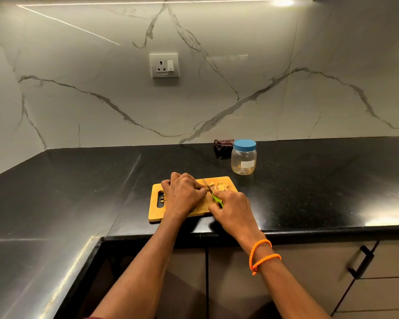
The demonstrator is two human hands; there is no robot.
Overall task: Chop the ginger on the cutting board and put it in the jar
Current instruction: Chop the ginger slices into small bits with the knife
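Left hand grip curled on ginger on cutting board, right hand grasping knife, lidded jar far right on bench

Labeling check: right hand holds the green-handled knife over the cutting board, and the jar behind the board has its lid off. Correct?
Not quite. The head view shows the jar with its blue lid on, not off. The rest stands: the right hand holds the green-handled knife over the cutting board, jar behind it.
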